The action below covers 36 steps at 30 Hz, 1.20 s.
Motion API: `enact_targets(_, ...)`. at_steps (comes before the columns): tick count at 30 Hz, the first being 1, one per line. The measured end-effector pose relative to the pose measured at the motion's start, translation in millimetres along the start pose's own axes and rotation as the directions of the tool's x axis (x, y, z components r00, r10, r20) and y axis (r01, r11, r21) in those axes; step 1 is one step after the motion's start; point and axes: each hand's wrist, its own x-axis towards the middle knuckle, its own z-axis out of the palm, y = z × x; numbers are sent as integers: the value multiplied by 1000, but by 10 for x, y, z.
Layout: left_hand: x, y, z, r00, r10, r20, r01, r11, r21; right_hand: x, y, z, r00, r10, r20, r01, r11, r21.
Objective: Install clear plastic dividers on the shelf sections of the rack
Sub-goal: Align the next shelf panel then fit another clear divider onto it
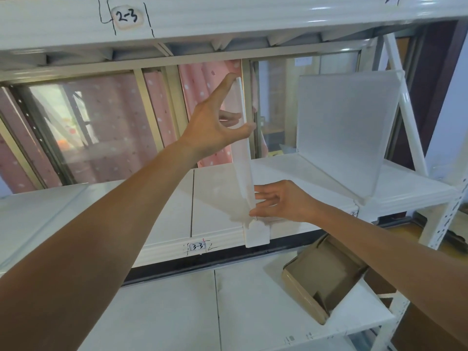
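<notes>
A clear plastic divider (243, 163) stands upright, edge-on to me, on the middle shelf (162, 211) of the white rack. Its front tab (257, 234) hangs over the shelf lip just right of the label 3-3 (198, 247). My left hand (217, 122) pinches the divider's upper front edge between thumb and fingers. My right hand (281, 201) touches its lower front corner with fingers spread against the right face. A second clear divider (342, 133) stands on the same shelf further right.
An open brown cardboard box (321, 277) lies tilted on the lower shelf (177, 312) at right. The upper shelf beam carries label 2-3 (126, 16). Behind the rack are a window frame and a pink dotted curtain (121, 127). A rack upright (440, 219) stands at right.
</notes>
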Motion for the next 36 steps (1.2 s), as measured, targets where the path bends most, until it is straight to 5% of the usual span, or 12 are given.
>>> enact_targets(20,-153,35,98,999,28,36,-27,999,-17,-53,65,37,1000,-19,-1,19,1000,-10)
enact_targets(36,-144,133,20,988,-31,149,13,993,119,-141,-44,126,995,100,-20,-99,994,44)
